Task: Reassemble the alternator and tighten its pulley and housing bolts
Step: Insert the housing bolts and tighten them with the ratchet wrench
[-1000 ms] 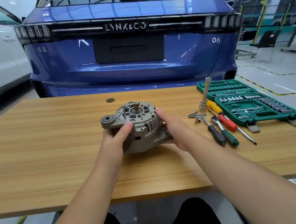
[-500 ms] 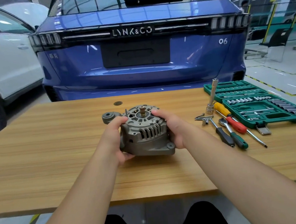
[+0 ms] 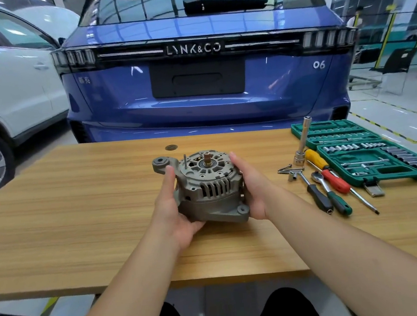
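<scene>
"LYNK&CO" and "06" on the blue car's tailgate

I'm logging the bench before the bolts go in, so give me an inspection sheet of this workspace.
Surface: wooden table, small dark disc near its far edge.
Job's things: alternator standing shaft up, no pulley fitted; loose bolts to its right.
Clutter: open green socket set, upright socket extension, ratchet, red and yellow screwdriver, black-handled tool.
Grippers: left hand and right hand grip the alternator's sides.
Cables: nothing seen.
Surroundings: blue car behind, white car left.
</scene>
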### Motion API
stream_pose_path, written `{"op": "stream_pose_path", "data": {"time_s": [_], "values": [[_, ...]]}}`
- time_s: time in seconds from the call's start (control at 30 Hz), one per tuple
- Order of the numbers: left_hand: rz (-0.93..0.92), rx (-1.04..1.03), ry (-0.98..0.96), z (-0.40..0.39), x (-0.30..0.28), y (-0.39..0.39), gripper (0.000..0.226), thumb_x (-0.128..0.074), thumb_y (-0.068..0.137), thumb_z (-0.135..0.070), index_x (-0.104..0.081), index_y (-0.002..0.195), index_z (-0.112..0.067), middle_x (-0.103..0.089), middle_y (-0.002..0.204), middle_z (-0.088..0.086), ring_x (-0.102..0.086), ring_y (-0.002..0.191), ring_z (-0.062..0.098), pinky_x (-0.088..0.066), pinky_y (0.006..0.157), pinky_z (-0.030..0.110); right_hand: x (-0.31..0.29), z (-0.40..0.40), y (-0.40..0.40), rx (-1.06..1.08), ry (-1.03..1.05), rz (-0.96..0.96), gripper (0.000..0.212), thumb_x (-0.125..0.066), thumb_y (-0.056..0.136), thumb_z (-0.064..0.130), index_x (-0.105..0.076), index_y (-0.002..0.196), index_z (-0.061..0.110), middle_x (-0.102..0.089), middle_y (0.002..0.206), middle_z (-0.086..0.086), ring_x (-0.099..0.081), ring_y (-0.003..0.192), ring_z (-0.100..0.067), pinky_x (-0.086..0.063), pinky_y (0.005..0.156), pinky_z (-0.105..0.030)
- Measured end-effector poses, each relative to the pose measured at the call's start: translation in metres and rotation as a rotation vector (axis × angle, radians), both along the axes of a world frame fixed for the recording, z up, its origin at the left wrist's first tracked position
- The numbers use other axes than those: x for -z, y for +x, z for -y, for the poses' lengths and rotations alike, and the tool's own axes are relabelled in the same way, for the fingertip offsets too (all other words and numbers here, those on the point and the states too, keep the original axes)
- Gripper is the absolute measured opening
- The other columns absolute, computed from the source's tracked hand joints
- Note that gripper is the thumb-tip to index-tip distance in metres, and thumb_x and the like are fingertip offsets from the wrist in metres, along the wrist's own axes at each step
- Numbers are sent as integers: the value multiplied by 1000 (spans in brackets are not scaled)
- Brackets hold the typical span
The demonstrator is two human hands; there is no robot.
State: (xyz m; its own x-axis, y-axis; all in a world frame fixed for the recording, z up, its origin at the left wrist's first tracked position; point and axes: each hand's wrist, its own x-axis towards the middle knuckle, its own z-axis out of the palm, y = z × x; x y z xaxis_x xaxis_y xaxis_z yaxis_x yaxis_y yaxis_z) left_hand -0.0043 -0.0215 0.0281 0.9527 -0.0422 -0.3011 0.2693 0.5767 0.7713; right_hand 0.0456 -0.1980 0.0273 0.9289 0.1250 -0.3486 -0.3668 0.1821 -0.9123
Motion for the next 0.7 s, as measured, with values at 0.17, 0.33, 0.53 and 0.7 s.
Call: {"op": "stream_pose_path", "data": {"time_s": [0.17, 0.33, 0.53, 0.7], "values": [[92, -181, 406, -9, 4, 1, 110, -35, 63, -97, -44, 153, -36, -50, 157, 0, -41, 147, 25, -26, 123, 48, -2, -3, 0, -28, -36, 192, 49, -67, 82, 64, -67, 115, 27, -78, 102, 5, -75, 92, -14, -59, 78, -35], [199, 14, 730, -15, 19, 6, 112, -12, 64, -99, -44, 154, -40, -49, 152, -15, -32, 151, 17, -22, 112, 32, 7, -10, 1, 3, 8, 263, 56, -70, 77, 56, -61, 125, 27, -76, 111, -4, -74, 101, -29, -57, 93, -54], [220, 5, 777, -14, 27, 12, 103, -14, 72, -93, -46, 153, -37, -48, 143, -19, -34, 130, 2, -21, 106, 27, 17, -9, 2, -26, 9, 227, 56, -60, 85, 60, -71, 121, 19, -75, 114, -7, -73, 105, -28, -54, 98, -47], [243, 9, 741, -13, 26, 12, 77, -17, 94, -80, -52, 148, -38, -53, 135, -21, -41, 127, 1, -27, 105, 27, 11, -12, -3, -12, -20, 200, 55, -58, 87, 59, -70, 121, 18, -76, 112, -7, -73, 103, -28, -53, 100, -49]]}}
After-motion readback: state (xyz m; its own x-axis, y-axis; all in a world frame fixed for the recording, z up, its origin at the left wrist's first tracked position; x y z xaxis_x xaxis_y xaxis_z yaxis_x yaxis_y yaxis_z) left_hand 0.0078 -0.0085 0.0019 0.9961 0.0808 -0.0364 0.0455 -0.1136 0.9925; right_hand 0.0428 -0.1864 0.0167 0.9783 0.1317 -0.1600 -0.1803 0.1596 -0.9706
